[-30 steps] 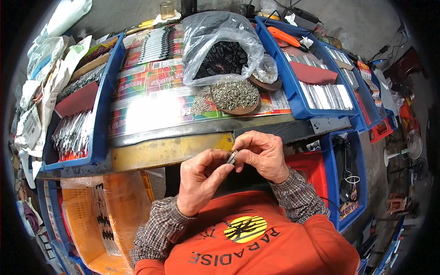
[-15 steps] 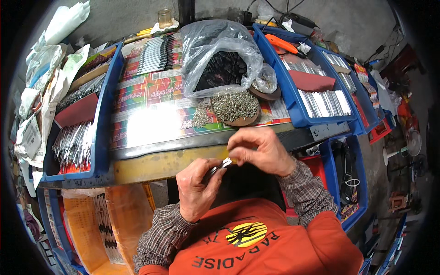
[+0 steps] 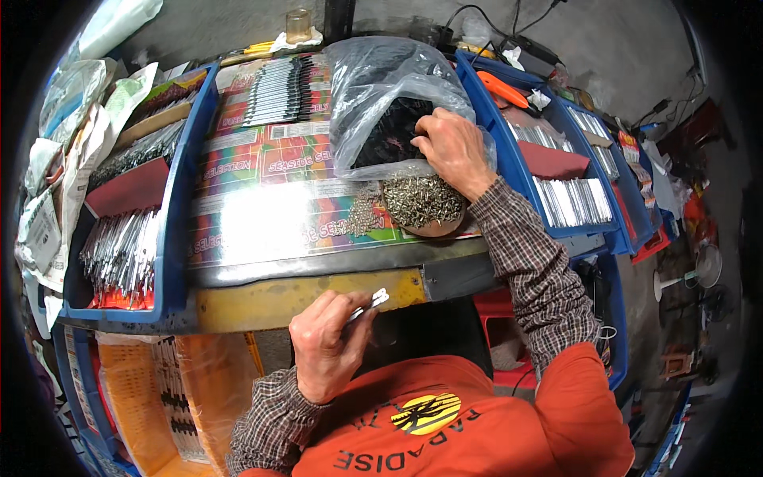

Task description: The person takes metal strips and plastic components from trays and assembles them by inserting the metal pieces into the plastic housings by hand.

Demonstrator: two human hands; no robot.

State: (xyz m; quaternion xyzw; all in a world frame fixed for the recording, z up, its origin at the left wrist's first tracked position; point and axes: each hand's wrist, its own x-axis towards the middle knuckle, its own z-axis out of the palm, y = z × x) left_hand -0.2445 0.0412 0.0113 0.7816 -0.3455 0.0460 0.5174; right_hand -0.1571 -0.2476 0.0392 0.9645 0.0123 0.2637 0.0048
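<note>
Head view: L hand (image 3: 327,340) pinches a small metal part (image 3: 380,297) betw. thumb & fingers, end poking out, near the front edge of the surface (image 3: 262,163); R hand (image 3: 457,151) is at the mouth of the clear bag (image 3: 381,56), fingers curled by the black pieces (image 3: 388,141); can't tell if it's gripping any. Risks, my guess: part could slip & drop off the edge, as the pinch covers little of it; R sleeve (image 3: 520,254) might sweep pins off the heap (image 3: 421,199), being so close; a snag on the bag's lip could spill black pieces or nudge the heap. Counts: 2 hands, 1 part (poss. 2 layers, can't tell), 1 bag, 1 pin heap, 1 bead pile (image 3: 362,216) just L of it, 1 row of strips (image 3: 274,95), approx. a dozen, too tight for an exact no.; blue bins (image 3: 181,199), 1 at L, at least 2 at R; 1 orange tool (image 3: 501,89); 1 jar (image 3: 299,25). Black pieces, pins, beads: too many to count.
</note>
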